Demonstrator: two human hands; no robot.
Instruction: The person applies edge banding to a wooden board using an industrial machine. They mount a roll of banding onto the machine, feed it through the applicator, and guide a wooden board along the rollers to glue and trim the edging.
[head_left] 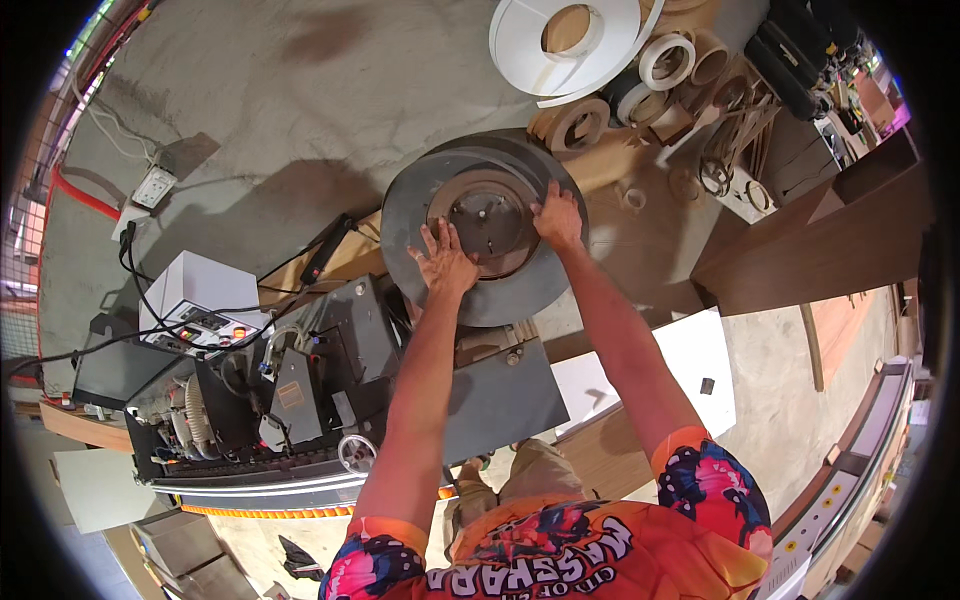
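The hands are apart: the left hand (447, 264) lies spread on the grey roll (510, 299) between seven and eight on its clock face, the right hand (558, 216) on it at three, fingers bent, whether gripping I cannot tell. The roll lies flat, at twelve o'clock from the person. Around it, the machine (292, 394) stretches toward eight, a white box (205, 295) beyond. Grey concrete (300, 110) spreads from nine to twelve; other rolls (580, 126) lie toward one, brown wood (810, 240) at three, a white panel (703, 360) at four.

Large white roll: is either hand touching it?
No, the left hand and right hand touch the grey roll, apart from the large white roll.
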